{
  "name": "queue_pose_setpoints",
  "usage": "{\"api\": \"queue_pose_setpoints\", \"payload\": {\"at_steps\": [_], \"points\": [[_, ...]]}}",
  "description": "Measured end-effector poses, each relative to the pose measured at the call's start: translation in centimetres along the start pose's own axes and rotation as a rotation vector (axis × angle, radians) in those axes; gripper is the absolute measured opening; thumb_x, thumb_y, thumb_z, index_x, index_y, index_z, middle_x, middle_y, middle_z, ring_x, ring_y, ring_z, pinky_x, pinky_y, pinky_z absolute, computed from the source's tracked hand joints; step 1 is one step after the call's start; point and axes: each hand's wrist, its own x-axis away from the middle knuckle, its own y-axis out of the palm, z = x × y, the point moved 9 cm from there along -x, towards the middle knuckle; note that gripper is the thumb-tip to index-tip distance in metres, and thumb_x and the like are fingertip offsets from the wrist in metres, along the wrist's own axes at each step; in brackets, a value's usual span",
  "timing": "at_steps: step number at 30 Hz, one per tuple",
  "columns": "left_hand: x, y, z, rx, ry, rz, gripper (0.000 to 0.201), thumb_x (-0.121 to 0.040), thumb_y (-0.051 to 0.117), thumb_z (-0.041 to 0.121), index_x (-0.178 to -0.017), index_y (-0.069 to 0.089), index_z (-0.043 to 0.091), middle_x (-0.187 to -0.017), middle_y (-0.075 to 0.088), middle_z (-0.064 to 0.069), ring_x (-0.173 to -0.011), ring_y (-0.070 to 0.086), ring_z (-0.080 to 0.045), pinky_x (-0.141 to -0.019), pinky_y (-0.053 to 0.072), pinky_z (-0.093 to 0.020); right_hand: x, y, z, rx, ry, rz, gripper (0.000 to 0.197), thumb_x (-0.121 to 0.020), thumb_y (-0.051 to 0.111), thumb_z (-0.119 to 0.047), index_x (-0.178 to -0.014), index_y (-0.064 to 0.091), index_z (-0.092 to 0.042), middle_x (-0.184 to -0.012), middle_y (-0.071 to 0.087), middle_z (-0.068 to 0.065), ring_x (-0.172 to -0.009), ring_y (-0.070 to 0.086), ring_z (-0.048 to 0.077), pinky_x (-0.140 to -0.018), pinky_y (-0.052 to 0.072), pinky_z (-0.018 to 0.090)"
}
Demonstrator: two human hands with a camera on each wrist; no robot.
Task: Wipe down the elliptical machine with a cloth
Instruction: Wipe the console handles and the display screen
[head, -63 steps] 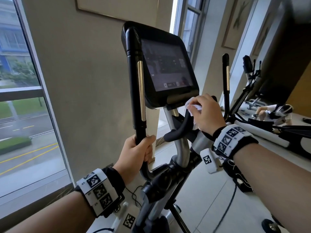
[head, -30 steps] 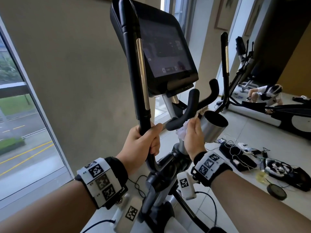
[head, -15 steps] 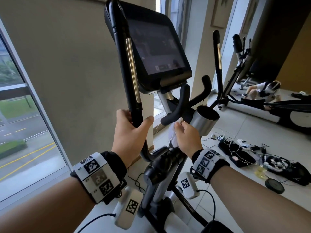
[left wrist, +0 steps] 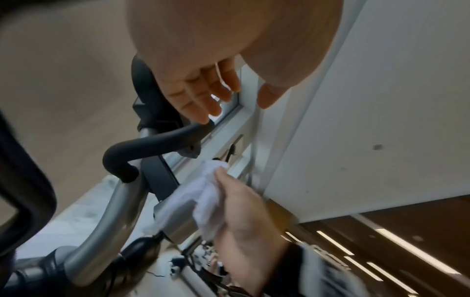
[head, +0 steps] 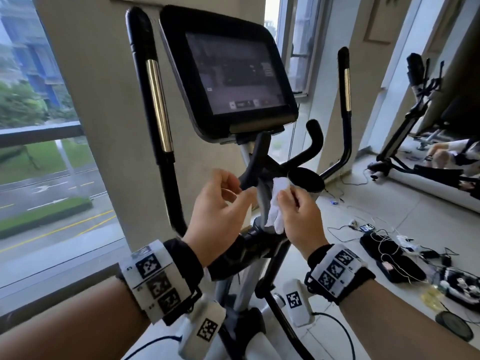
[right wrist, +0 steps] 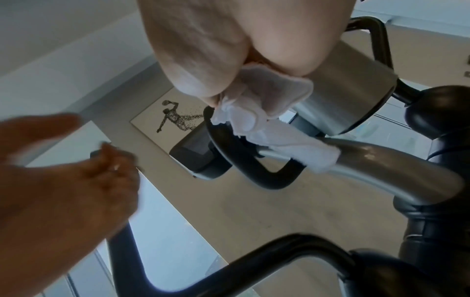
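The elliptical machine stands before me with its dark console screen [head: 236, 74] up top and a black moving handlebar [head: 155, 105] at left. My right hand [head: 301, 211] pinches a white cloth [head: 276, 203] [left wrist: 203, 199] [right wrist: 262, 118] beside the silver cup holder [head: 306, 180] [right wrist: 351, 96] and the silver centre post [left wrist: 109, 217] [right wrist: 396, 170]. My left hand [head: 220, 203] [left wrist: 203, 96] hovers with relaxed fingers, holding nothing, just left of the curved inner grip [head: 255, 165] [left wrist: 152, 142].
A window [head: 39, 152] fills the left side, with a beige wall column behind the machine. Cables, black bags and small devices [head: 394, 258] lie on the floor at right. A mirror [head: 441, 113] at far right reflects another machine.
My left hand has let go of the black moving handlebar and moved right toward the inner grip. The right hand stays low by the cup holder with the cloth, down from the console earlier.
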Motion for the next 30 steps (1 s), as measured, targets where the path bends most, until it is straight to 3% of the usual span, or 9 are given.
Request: {"api": "queue_pose_setpoints", "payload": {"at_steps": [4,8,12,15,17,22,24,27,30], "points": [[-3.1,4.3,-1.7,-0.038,-0.069,0.111,0.022,-0.09,0.074,0.041,-0.095,0.056,0.029,-0.081,0.06,0.01,-0.063,0.053,0.001,-0.067,0.049,-0.029,-0.6,-4.0,2.3,-0.114,0.025,0.03,0.015,-0.098,0.054,-0.042,-0.087,0.062,-0.036,-0.085,0.068,-0.011,-0.079,0.065,-0.002,-0.062,0.046,0.006],[-6.6,6.4,-2.5,-0.034,-0.1,0.255,0.028,-0.089,0.074,0.042,-0.106,0.055,0.029,-0.103,0.065,0.007,-0.077,0.064,0.01,-0.06,0.05,-0.013,-1.7,-7.7,5.9,-0.178,0.083,0.113,0.021,-0.096,0.052,-0.049,-0.095,0.063,-0.031,-0.088,0.065,-0.015,-0.084,0.062,0.006,-0.075,0.05,0.023],[-10.1,7.9,-3.3,-0.015,-0.161,0.296,0.033,-0.086,0.074,0.048,-0.109,0.056,0.033,-0.107,0.065,0.007,-0.081,0.066,0.008,-0.05,0.048,-0.007,-3.1,-10.7,9.2,-0.262,0.161,0.241,0.026,-0.092,0.052,-0.05,-0.089,0.059,-0.025,-0.082,0.057,-0.007,-0.07,0.053,0.008,-0.065,0.047,0.029],[-12.1,8.6,-4.9,-0.071,-0.198,0.262,0.036,-0.081,0.071,0.056,-0.103,0.061,0.029,-0.097,0.072,0.001,-0.07,0.071,-0.004,-0.05,0.054,-0.019,-4.3,-10.9,11.0,-0.343,0.19,0.257,0.035,-0.087,0.053,-0.049,-0.089,0.055,-0.014,-0.079,0.052,-0.002,-0.058,0.047,0.005,-0.052,0.043,0.018],[-13.2,8.8,-5.9,-0.107,-0.176,0.21,0.039,-0.083,0.069,0.057,-0.093,0.065,0.019,-0.078,0.073,-0.002,-0.061,0.069,-0.016,-0.058,0.058,-0.033,-4.9,-9.9,12.1,-0.366,0.233,0.225,0.026,-0.089,0.052,-0.048,-0.087,0.057,-0.022,-0.073,0.054,-0.013,-0.057,0.047,0.0,-0.052,0.043,0.014],[-14.3,8.5,-7.2,-0.129,-0.059,0.185,0.046,-0.087,0.065,0.057,-0.066,0.056,0.017,-0.053,0.058,-0.003,-0.043,0.053,-0.02,-0.05,0.047,-0.035,-6.4,-5.4,13.0,-0.566,0.25,-0.007,0.014,-0.093,0.049,-0.032,-0.095,0.063,-0.031,-0.079,0.059,-0.005,-0.075,0.059,0.014,-0.071,0.054,0.033],[-14.3,8.4,-7.6,-0.154,-0.025,0.205,0.048,-0.089,0.064,0.057,-0.061,0.054,0.019,-0.051,0.058,-0.003,-0.042,0.053,-0.021,-0.047,0.048,-0.039,-6.8,-4.4,13.1,-0.659,0.241,-0.089,0.019,-0.09,0.048,-0.031,-0.083,0.064,-0.039,-0.068,0.05,-0.004,-0.065,0.052,0.016,-0.069,0.049,0.027],[-14.4,8.1,-7.6,-0.173,0.019,0.242,0.052,-0.092,0.064,0.054,-0.062,0.054,0.013,-0.051,0.059,-0.005,-0.041,0.054,-0.022,-0.045,0.05,-0.044,-7.7,-3.6,14.4,-0.814,0.338,-0.098,0.037,-0.096,0.05,-0.055,-0.088,0.07,-0.025,-0.069,0.041,0.009,-0.064,0.043,0.019,-0.072,0.045,0.024],[-14.3,8.2,-7.2,-0.194,0.059,0.246,0.052,-0.093,0.063,0.052,-0.063,0.053,0.011,-0.051,0.058,-0.005,-0.041,0.054,-0.023,-0.042,0.049,-0.045,-9.0,-2.8,15.4,-0.817,0.469,-0.121,0.052,-0.098,0.043,-0.067,-0.098,0.076,-0.027,-0.06,0.046,-0.002,-0.05,0.041,0.01,-0.05,0.041,0.019]]}}
